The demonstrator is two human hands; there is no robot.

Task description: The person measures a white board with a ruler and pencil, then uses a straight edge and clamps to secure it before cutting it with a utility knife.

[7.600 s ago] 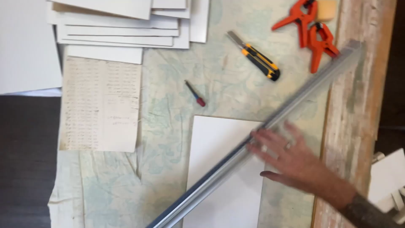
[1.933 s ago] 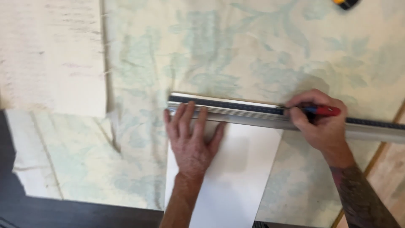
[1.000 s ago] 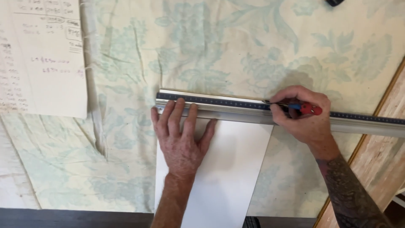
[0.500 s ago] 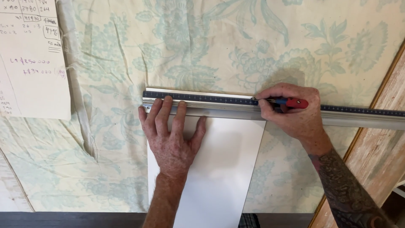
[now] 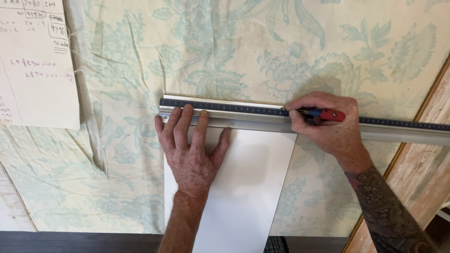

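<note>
Since half a second ago the whole scene has slid a little to the right in the head view, and the note sheet [image 5: 35, 63] at the far left now shows less of itself; the hands keep their places on the work. The left hand [image 5: 192, 150] lies flat and spread, fingertips pressing the metal ruler [image 5: 253, 117] while the palm rests on the white card [image 5: 239, 187]. The ruler spans the card's top edge and runs on past the right side of the view. The right hand [image 5: 328, 126] is closed around a red pen-like tool [image 5: 326, 114], its tip at the ruler's upper edge near the card's right corner. Open floral cloth [image 5: 262, 51] spreads above the ruler and left of the card; a wooden edge [image 5: 422, 178] borders the cloth at the right.
</note>
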